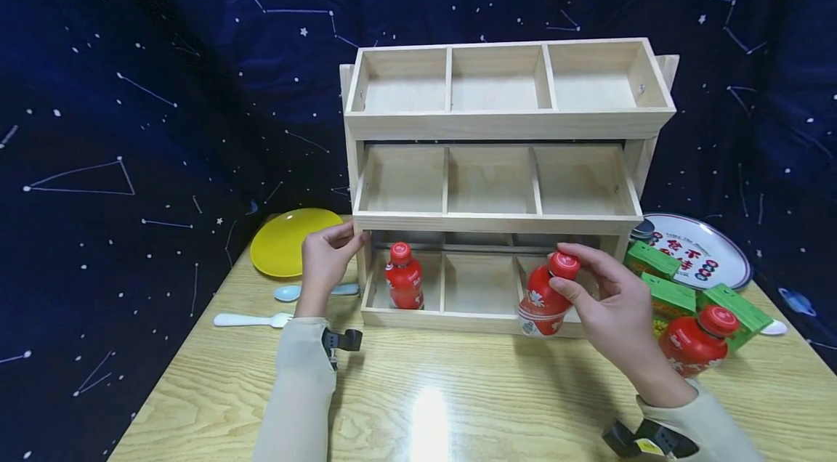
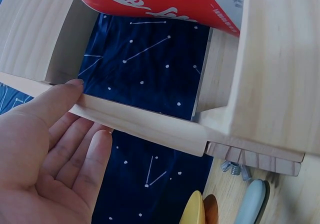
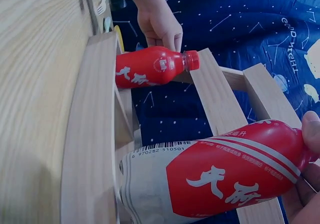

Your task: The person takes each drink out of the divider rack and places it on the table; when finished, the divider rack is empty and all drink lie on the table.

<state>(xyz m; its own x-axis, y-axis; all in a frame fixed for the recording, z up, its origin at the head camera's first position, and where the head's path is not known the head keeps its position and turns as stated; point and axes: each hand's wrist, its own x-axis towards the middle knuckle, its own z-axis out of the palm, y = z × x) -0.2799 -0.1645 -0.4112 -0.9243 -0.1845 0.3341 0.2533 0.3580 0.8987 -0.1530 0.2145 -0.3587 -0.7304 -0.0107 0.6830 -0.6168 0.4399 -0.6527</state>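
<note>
A red bottle [image 1: 540, 298] with a white lower label is gripped near its cap by my right hand [image 1: 615, 302]. It tilts in front of the right compartment of the shelf's bottom tier. With thumb and fingers, my left hand [image 1: 327, 262] holds the left upright of the wooden shelf [image 1: 497, 222]; in the left wrist view the thumb lies over the wooden bar [image 2: 140, 114]. Another red bottle [image 1: 405, 280] stands in the bottom tier's left compartment. On the table at the right, a third red bottle [image 1: 697, 342] stands beside several green boxes [image 1: 670, 295].
Left of the shelf lie a yellow plate [image 1: 288, 244], a blue spoon [image 1: 286, 293] and a white fork [image 1: 245, 319]. A white plate with red and blue print [image 1: 713, 244] is behind the green boxes. A dark starry cloth [image 1: 163, 120] hangs behind the table [image 1: 366, 404].
</note>
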